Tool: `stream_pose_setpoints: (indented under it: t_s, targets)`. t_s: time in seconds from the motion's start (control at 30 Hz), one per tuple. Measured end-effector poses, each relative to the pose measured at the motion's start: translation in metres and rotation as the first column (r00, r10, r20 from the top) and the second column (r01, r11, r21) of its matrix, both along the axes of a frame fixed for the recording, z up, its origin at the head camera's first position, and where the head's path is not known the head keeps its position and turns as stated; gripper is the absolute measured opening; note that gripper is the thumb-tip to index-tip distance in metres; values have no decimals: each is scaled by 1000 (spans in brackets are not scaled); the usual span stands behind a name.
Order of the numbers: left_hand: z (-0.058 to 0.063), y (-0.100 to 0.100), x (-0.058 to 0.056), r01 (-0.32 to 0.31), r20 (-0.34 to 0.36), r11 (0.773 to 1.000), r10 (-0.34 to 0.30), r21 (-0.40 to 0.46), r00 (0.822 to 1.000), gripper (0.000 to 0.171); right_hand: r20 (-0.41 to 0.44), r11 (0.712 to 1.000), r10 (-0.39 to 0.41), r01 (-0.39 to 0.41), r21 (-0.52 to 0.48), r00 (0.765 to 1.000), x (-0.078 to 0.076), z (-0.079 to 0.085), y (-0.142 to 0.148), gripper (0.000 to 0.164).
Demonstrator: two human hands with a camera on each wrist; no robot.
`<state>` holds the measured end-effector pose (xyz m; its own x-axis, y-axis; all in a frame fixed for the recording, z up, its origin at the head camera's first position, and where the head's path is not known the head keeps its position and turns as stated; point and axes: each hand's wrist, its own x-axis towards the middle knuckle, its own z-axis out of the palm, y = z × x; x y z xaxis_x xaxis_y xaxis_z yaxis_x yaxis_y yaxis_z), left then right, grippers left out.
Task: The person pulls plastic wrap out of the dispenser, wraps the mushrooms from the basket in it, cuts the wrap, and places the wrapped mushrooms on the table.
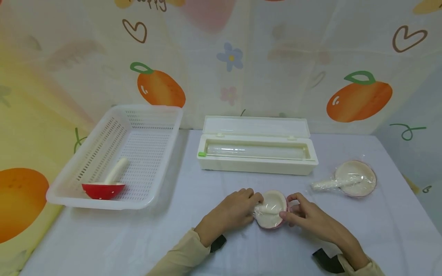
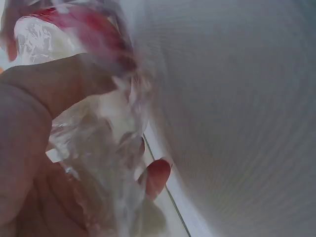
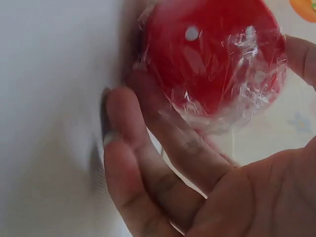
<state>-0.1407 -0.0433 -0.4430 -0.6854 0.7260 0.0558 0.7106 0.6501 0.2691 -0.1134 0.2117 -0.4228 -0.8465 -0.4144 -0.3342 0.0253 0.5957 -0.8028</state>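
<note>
A ladle, red outside with white dots and pale inside, is held between both hands low over the table. Clear plastic film wraps it and bunches about its white handle. My left hand grips the film-covered handle end from the left. On the other side, my right hand holds the rim between thumb and fingers. The right wrist view shows the red underside with wrinkled film over it. A second film-wrapped ladle lies to the right on the table, its handle pointing left.
A white perforated basket at the left contains an unwrapped red ladle with a white handle. Behind the hands, a long white film dispenser stands with its lid raised, a film roll inside. A printed cloth hangs at the back.
</note>
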Motion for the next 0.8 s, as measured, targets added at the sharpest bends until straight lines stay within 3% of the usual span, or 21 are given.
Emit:
stream_pose_setpoints:
  t_s: [0.1, 0.3, 0.47, 0.63, 0.7, 0.8]
  targets:
    - [0, 0, 1, 2, -38, 999, 0, 45, 999, 34, -8, 999, -30, 30, 11, 1000, 1, -4, -2, 67]
    - [0, -1, 3, -66, -138, 997, 71, 44, 988, 35, -143, 992, -111, 118, 39, 983, 2, -13, -6, 60]
    - [-2, -1, 3, -110, -97, 992, 115, 54, 989, 46, -241, 977, -182, 203, 64, 953, 2, -12, -9, 62]
    - [1, -2, 2, -113, 42, 993, 112, 32, 993, 64, -315, 970, -193, 228, 79, 929, 3, -14, -9, 60]
    - [2, -3, 2, -93, 58, 995, 91, 28, 994, 57, -370, 970, -183, 228, 83, 911, 2, -15, -8, 58]
    - [3, -6, 2, -64, -11, 997, 64, 49, 998, 34, -405, 971, -179, 228, 76, 897, 1, -16, -7, 54]
